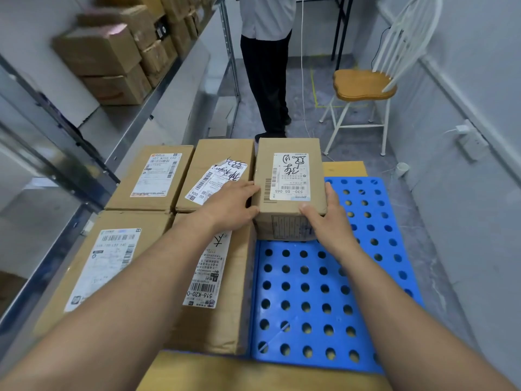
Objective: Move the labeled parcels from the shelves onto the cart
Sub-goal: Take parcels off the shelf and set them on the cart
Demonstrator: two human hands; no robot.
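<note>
While both reach forward | left hand (pixel 231 206), right hand (pixel 328 221) clasp parcel (pixel 263 165) sides

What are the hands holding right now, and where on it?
One labeled parcel, between both hands: left hand on its left side, right hand at its near right corner.

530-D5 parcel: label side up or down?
Up. White label shows on top of the parcel, gripped between left hand and right hand.
</note>
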